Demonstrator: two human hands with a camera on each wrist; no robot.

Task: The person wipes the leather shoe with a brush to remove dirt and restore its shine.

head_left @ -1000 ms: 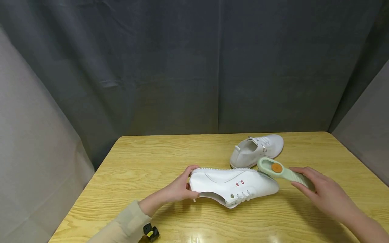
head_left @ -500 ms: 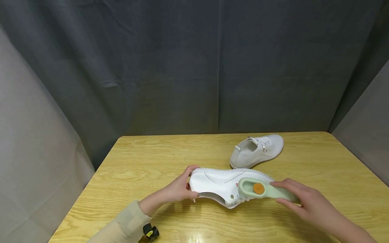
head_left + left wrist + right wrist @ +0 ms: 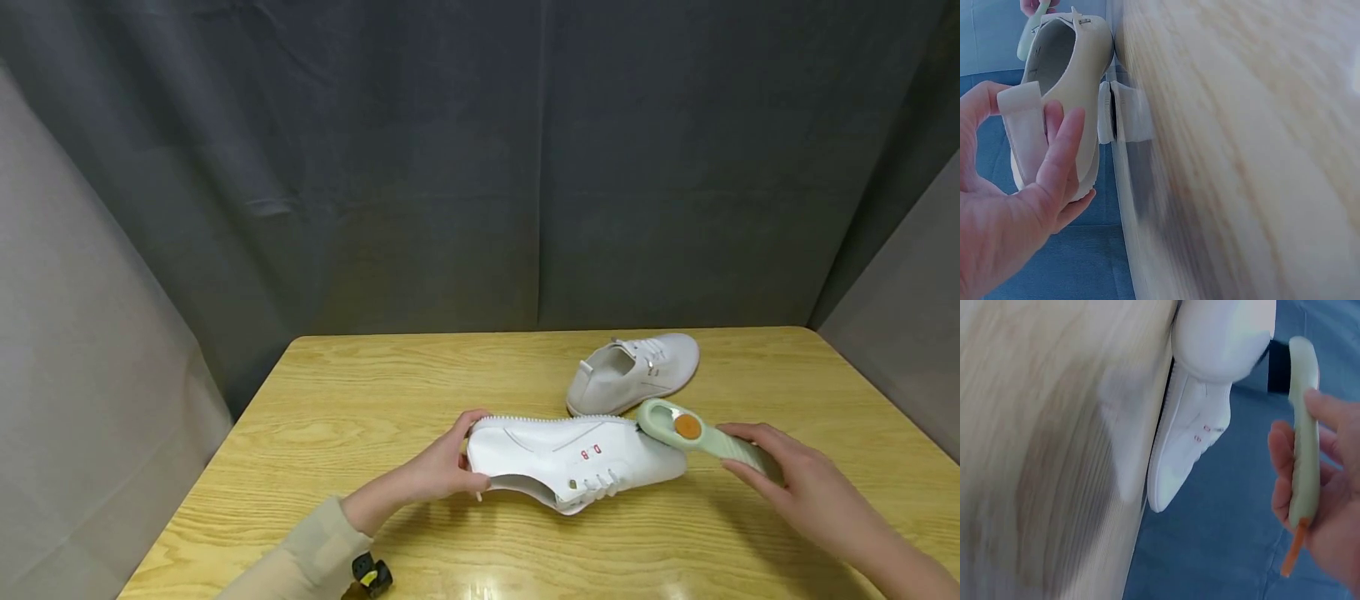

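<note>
A white lace-up sneaker (image 3: 532,442) lies on its side, its sole facing away from me. My left hand (image 3: 442,471) grips its heel; in the left wrist view, thumb and fingers (image 3: 1063,156) sit around the heel tab. A pale green shoe brush (image 3: 716,442) with an orange button is in the grip of my right hand (image 3: 810,492). The brush head is over the shoe's forefoot near the sole edge. In the right wrist view, dark bristles (image 3: 1279,365) point toward the shoe's toe (image 3: 1222,340); whether they touch is unclear.
A second white sneaker (image 3: 637,375) stands upright just behind the first one. Both are on a wooden table (image 3: 360,383). Dark curtain (image 3: 427,167) hangs beyond the far edge, with pale panels (image 3: 82,350) at the sides. A black wrist device (image 3: 372,573) shows at my left sleeve.
My right hand swept the brush toward me and left across the laces, then back out to the forefoot by the sole edge. My left hand and the sneaker stayed almost still.
</note>
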